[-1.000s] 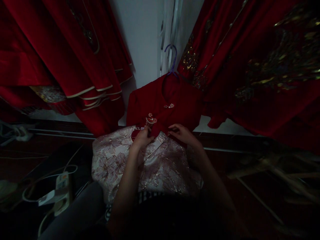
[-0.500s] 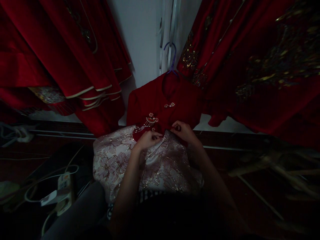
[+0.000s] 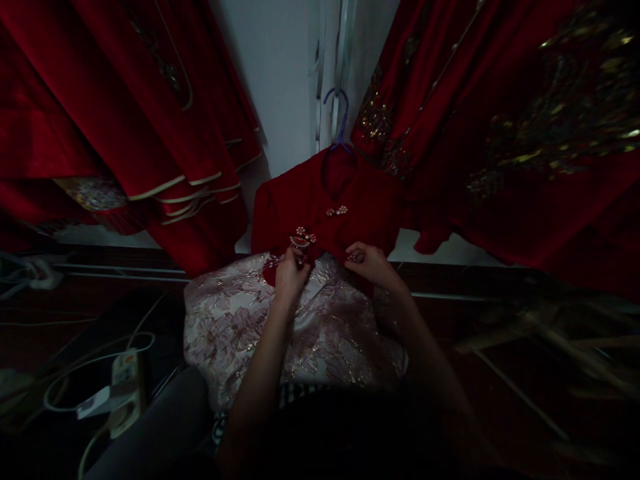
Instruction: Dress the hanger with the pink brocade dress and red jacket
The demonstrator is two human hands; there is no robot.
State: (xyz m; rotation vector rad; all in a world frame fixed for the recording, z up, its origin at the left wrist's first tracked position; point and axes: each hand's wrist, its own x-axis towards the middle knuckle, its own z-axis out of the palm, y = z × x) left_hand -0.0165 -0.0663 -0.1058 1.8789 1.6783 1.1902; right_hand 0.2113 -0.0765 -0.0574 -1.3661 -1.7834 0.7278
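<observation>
A short red jacket point(image 3: 280, 207) with pearl-like beaded fastenings hangs on a purple hanger point(image 3: 344, 120). My left hand point(image 3: 291, 277) is closed on the jacket's front, just below a fan-shaped beaded ornament point(image 3: 300, 240). Level with it, my right hand point(image 3: 371, 265) pinches the lower front edge of the jacket on the other side, near a small beaded fastening. Pale floral brocade cloth point(image 3: 235, 327) with a metallic sheen spreads beneath both hands and over my lap. The dim light hides the exact fingertip contact.
Red garments with pale piping point(image 3: 165, 133) hang at the left, and gold-sequinned red garments point(image 3: 540, 153) hang at the right. A power strip point(image 3: 125, 387) with white cables lies at lower left. Blurred wooden poles point(image 3: 540, 327) are at lower right.
My left hand has moved slightly up and left, from the jacket's lower middle edge to below the fan-shaped ornament. My right hand stays almost in place at the jacket's edge.
</observation>
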